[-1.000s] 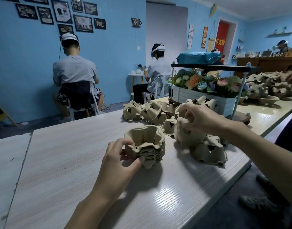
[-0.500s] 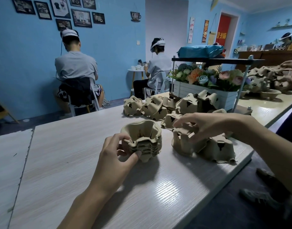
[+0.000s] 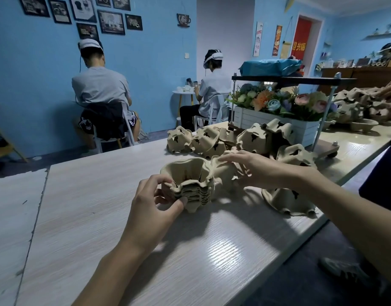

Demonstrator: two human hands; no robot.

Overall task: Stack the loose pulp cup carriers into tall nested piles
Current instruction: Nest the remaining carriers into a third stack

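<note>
Far left, two people [image 3: 100, 89] sit on chairs with their backs turned, facing the blue wall. The pale wood-grain bench [image 3: 79, 217] runs from the near left towards the far right.

The left hand [image 3: 154, 208] comes in from the near edge. Its grip pinches the stack [image 3: 190, 184] at its near-left side, with the thumb against the lower layers and the fingers curled over the rim. The stack stands upright on the bench, mouth up, several nested layers showing along its edge.

Just right of the stack, and touching its rim, is a carrier [image 3: 225, 173], tilted. The right hand [image 3: 254, 168] reaches in from the right, its grip closed on this carrier, fingers draped over its top. The thumb is hidden.

Loose carriers [image 3: 203, 142] lie upside down in a cluster beyond both hands, and another one [image 3: 287, 199] sits upside down near the right forearm. Behind the cluster stands a white flower box [image 3: 276, 127] under a dark shelf. Far right, a heap [image 3: 362, 107] of further carriers covers the bench.
</note>
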